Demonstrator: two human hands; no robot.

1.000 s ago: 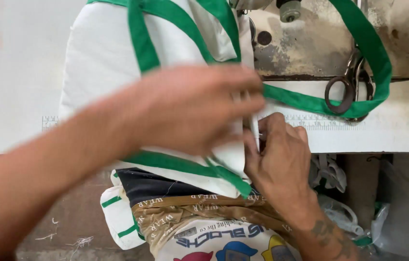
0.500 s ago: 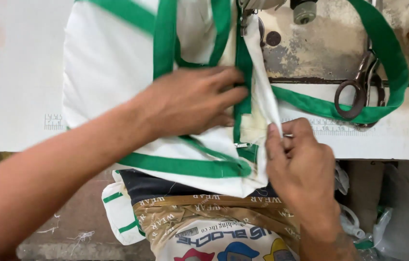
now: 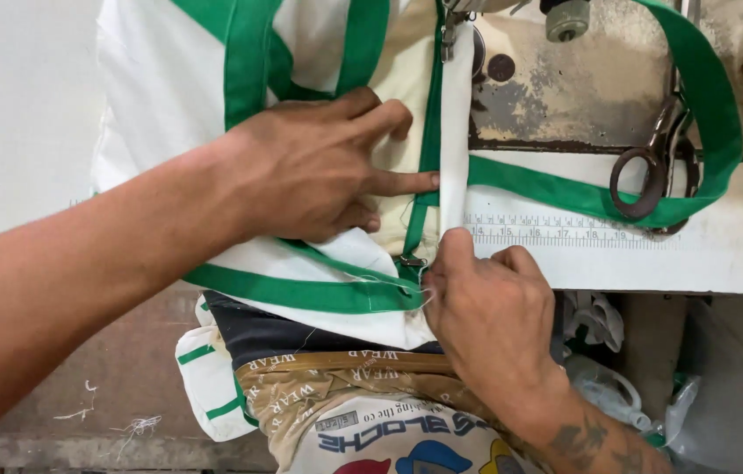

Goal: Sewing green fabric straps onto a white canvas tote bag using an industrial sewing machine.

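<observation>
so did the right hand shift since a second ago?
Yes. Against the printed ruler on the table, the right hand slid down toward the table's near edge, thumb now pinching the white fabric strip.

White woven cloth bag panel (image 3: pixel 161 105): matt, soft, faintly creased; I see my left hand (image 3: pixel 319 167) flat on it. Green cloth binding tape (image 3: pixel 565 189), stitched along and trailing right of the panel: matt, smooth weave. Narrow white cloth strip (image 3: pixel 457 132), right of the panel: matt, folded flat, pinched at its lower end by my right hand (image 3: pixel 486 307). Grey metal sewing-machine body (image 3: pixel 565 96), further right: worn, dull, paint chipped and stained. Dark metal scissors (image 3: pixel 652 167) on it: tarnished, rough-looking. White table top (image 3: pixel 723 254), below the machine: smooth, slightly scuffed, matt.
</observation>
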